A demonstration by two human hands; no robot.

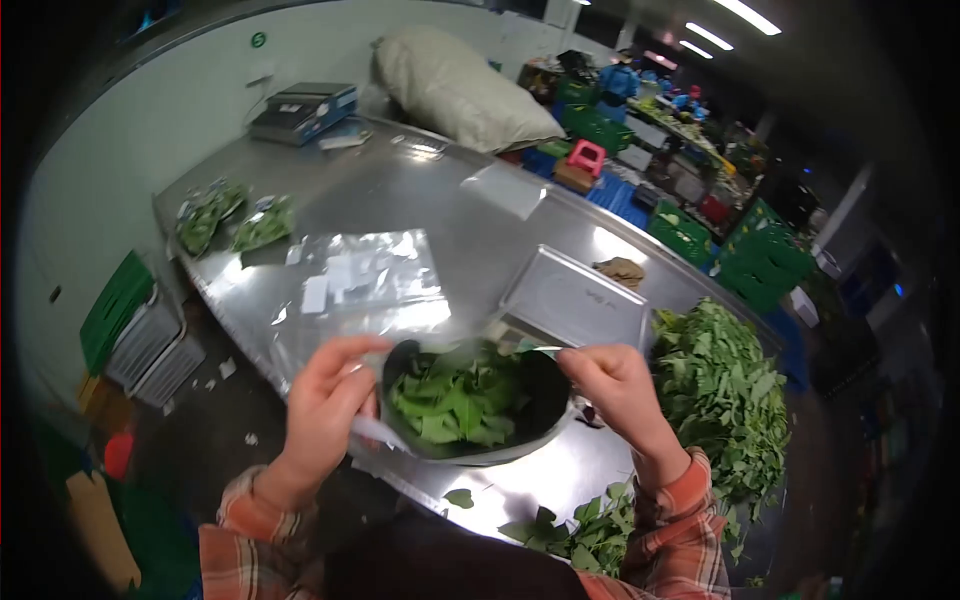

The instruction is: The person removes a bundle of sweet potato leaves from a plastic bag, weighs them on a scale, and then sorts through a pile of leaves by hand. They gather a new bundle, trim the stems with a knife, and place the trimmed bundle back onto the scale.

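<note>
On the left, we have bagged greens (262,223) on the counter (375,195). At centre our left hand (322,408) grips an open plastic bag (497,457) of green leaves (455,408); our right hand's (612,385) fingers pinch its opposite edge. Leafy stems (722,400) heap at right.

Leaves (455,405) in bag (500,457) are bright green, darker in shade. Bag shows dark inside, pale along its outer edge. Leaf heap (720,390) at right: mid-green. Sleeves (690,520) read orange-red plaid, crossed by pale and dark lines. Table (385,188): silver-grey, white glare patches. Sack (460,90): cream. Stool (587,157): bright pink. Cloth (620,271): brown. Wall sign (259,40): green, pale numeral.
</note>
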